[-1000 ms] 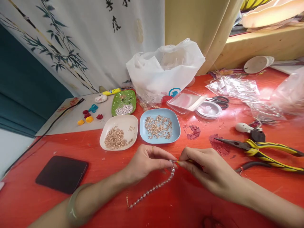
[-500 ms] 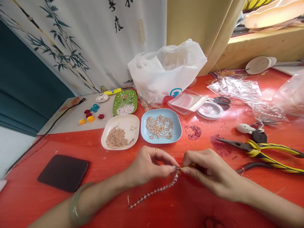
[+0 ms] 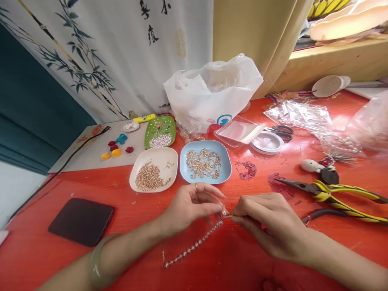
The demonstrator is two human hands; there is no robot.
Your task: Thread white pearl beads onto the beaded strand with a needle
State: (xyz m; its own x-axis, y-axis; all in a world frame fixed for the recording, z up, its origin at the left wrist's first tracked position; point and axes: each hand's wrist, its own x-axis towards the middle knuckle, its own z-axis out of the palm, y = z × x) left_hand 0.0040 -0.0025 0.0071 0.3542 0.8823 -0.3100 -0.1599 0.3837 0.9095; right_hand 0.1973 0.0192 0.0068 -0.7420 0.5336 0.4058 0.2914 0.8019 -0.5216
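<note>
My left hand [image 3: 188, 210] pinches one end of a beaded strand [image 3: 195, 244] between thumb and finger. Pearly beads run along this strand, which slopes down to the left and ends in a short gold chain [image 3: 163, 256]. Close to the left fingertips, my right hand [image 3: 269, 224] is closed on a slim tool [image 3: 228, 216] with a metal tip and a bit of yellow; its handle is mostly hidden in the fingers. The tool's tip meets the strand near the pinched end, though the exact contact is too small to make out.
Beyond the hands stand a cream tray [image 3: 132, 178] of gold beads, a blue tray [image 3: 226, 173] of gold findings and a green tray [image 3: 169, 125] of white beads. Yellow-black pliers [image 3: 321, 190] lie right, a dark phone [image 3: 81, 221] left. A white plastic bag [image 3: 209, 97] stands behind.
The left index finger has lifted and the left fingers have spread a little. The tool in my right hand has tilted slightly, and the strand's upper end has shifted a little left.
</note>
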